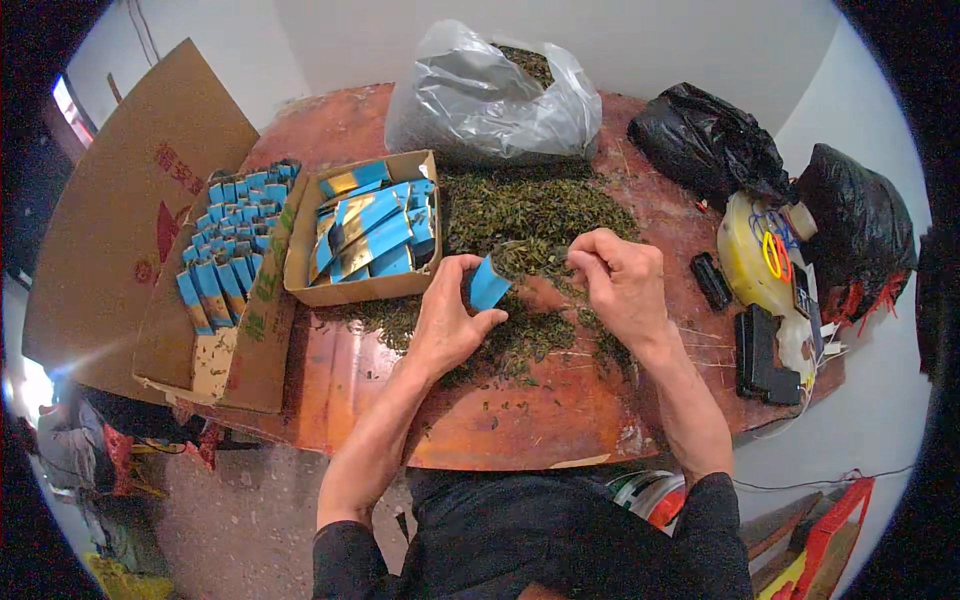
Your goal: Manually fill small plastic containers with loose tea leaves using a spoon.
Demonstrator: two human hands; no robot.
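Observation:
My left hand [452, 313] holds a small blue paper packet [489, 285] between thumb and fingers, its top tilted towards the right. Just right of it, my right hand [621, 283] has thumb and forefinger pinched together over the leaves; whether anything is between the fingertips cannot be told. Dried dark green leaves [540, 206] lie heaped beyond both hands and scattered beneath them. Left of my left hand, a small cardboard box [360, 294] holds loose blue and gold packets [371, 217]. Upright packets of the same kind [240, 232] stand in rows in a larger cardboard box [262, 360].
At the back of the red wooden table [480, 435] stands a clear plastic bag [495, 105] of leaves. Two black plastic bags [709, 142], a yellowish container [739, 259], coloured scissors handles [776, 256] and a black case [761, 360] lie at the right.

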